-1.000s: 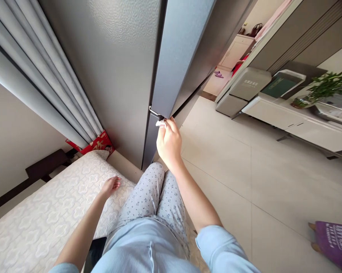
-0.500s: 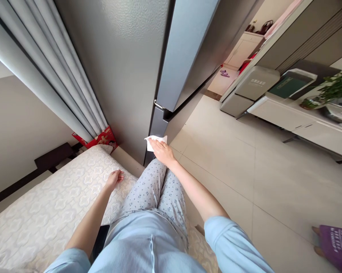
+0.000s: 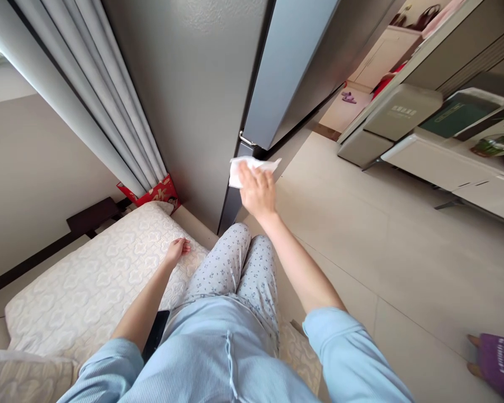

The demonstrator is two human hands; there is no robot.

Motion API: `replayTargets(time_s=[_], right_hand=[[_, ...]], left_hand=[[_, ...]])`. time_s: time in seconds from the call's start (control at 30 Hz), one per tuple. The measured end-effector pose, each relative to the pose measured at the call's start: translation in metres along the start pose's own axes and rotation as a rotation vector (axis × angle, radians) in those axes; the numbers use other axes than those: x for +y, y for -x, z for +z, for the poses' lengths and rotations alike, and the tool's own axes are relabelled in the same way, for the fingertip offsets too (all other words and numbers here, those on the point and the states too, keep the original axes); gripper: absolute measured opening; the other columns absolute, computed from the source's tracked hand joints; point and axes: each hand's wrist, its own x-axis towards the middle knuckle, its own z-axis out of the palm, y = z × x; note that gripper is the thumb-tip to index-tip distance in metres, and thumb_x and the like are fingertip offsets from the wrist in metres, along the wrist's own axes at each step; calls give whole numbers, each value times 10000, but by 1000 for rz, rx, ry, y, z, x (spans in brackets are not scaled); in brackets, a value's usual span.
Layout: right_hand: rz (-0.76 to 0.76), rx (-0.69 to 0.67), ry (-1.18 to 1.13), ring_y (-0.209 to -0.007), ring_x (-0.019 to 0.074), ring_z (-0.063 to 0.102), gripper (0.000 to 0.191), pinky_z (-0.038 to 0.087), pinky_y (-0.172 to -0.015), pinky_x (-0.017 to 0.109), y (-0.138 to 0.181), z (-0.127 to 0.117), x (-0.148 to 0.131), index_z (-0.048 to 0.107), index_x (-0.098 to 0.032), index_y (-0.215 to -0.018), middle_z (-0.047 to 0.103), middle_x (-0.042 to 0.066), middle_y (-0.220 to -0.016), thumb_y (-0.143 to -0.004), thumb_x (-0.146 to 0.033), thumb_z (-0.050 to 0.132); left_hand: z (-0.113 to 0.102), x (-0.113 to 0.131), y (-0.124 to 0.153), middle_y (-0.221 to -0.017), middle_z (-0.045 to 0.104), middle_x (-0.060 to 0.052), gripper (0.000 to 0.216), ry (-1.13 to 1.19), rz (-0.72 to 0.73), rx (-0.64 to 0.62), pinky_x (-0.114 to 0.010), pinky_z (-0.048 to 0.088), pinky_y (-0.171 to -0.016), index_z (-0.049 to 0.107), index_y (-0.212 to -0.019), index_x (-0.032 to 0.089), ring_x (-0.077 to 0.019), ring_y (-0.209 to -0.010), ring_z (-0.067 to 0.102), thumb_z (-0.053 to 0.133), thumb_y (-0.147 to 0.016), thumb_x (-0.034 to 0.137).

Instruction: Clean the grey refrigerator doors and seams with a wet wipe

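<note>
My right hand (image 3: 257, 191) is raised in front of me and holds a white tissue (image 3: 252, 168) spread under its fingers. The tissue lies against or very near the dark edge of a tall grey refrigerator (image 3: 184, 95), just below a small metal hinge (image 3: 246, 139). I cannot tell whether it touches. My left hand (image 3: 176, 251) rests on a quilted white mattress (image 3: 88, 285) beside my knee, holding nothing.
Grey curtains (image 3: 79, 95) hang left of the refrigerator, with a red packet (image 3: 155, 193) at their foot. A black phone (image 3: 155, 336) lies beside my thigh. Tiled floor (image 3: 381, 240) stretches right toward white cabinets (image 3: 453, 159) and a purple printed bag (image 3: 501, 364).
The tissue has gone from a small bunch to a wider spread sheet. My right hand has moved from the hinge down the door edge, then back up and outward. My left hand stays on the mattress.
</note>
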Motion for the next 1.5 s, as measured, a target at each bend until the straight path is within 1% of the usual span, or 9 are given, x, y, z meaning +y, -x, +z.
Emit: replayTargets(time_s=[0.13,0.33,0.47,0.6,0.8,0.93,1.07,1.27,1.5], right_hand=[[27,98,-18,-1647,282,144,619,120,-1376,602,-19,-19,-7,237,-318,-1678,284,-41,-1695,-1066,-359,319],[-114,-311,-81,-1594,213,319,611,339,-1333,464,28,49,14,328,-182,-1649,303,-2,-1671,-1055,-205,185],[-107,-407,-261,-1597,254,314,551,258,-1357,523,72,85,15,538,-120,-1528,394,64,-1629,-1017,-217,354],[293,-199,-849,-1443,272,542,520,350,-1306,533,98,102,-8,729,-137,-1272,683,121,-1360,-1016,-484,440],[753,338,-1331,-1078,249,745,770,637,-954,434,88,64,-31,561,-79,-1426,725,173,-1239,-1023,-667,271],[315,611,-698,-1340,270,615,660,518,-1165,480,62,8,-20,636,-141,-1367,646,161,-1387,-1047,-604,292],[-131,481,-49,-1545,263,406,600,323,-1330,513,19,-17,-13,587,-159,-1467,543,112,-1534,-1078,-466,250],[-143,116,107,-1612,191,277,606,247,-1381,405,-12,23,-21,262,-81,-1661,300,84,-1690,-1070,-213,240],[-355,-126,202,-1521,170,447,591,419,-1272,250,15,64,2,426,21,-1564,385,119,-1628,-1007,-75,254]], left_hand=[[0,-1,-2,-744,602,6,344,-18,-3,2,-222,527,-634,636,-937,104,-83,-623,570,566,-1058,418],[-1,-3,-3,-736,603,8,370,-39,11,-9,-233,533,-645,636,-925,108,-88,-620,576,570,-1052,449],[-2,-4,-2,-723,597,10,375,-66,40,-11,-232,533,-643,634,-927,108,-88,-613,574,550,-1060,449],[0,-6,-2,-702,595,10,408,-119,81,10,-234,526,-630,633,-919,111,-90,-595,571,535,-1059,481],[5,-7,2,-712,632,-26,443,-294,230,92,-268,548,-652,648,-924,110,-121,-616,612,506,-1038,513],[-1,10,9,-1034,731,-144,416,-486,447,232,-371,574,-941,691,-1108,110,-227,-990,711,426,-1016,417],[-23,34,6,-1619,400,-199,595,-677,615,511,-464,226,-1308,484,-1522,64,-286,-1563,296,381,-1004,339],[-46,31,-3,-1662,243,-294,716,-880,550,703,-610,47,-1300,340,-1575,-100,-387,-1589,187,332,-999,326],[-45,22,-10,-1664,288,-245,698,-1003,549,724,-608,76,-1298,393,-1573,-52,-355,-1576,239,304,-1001,340]])
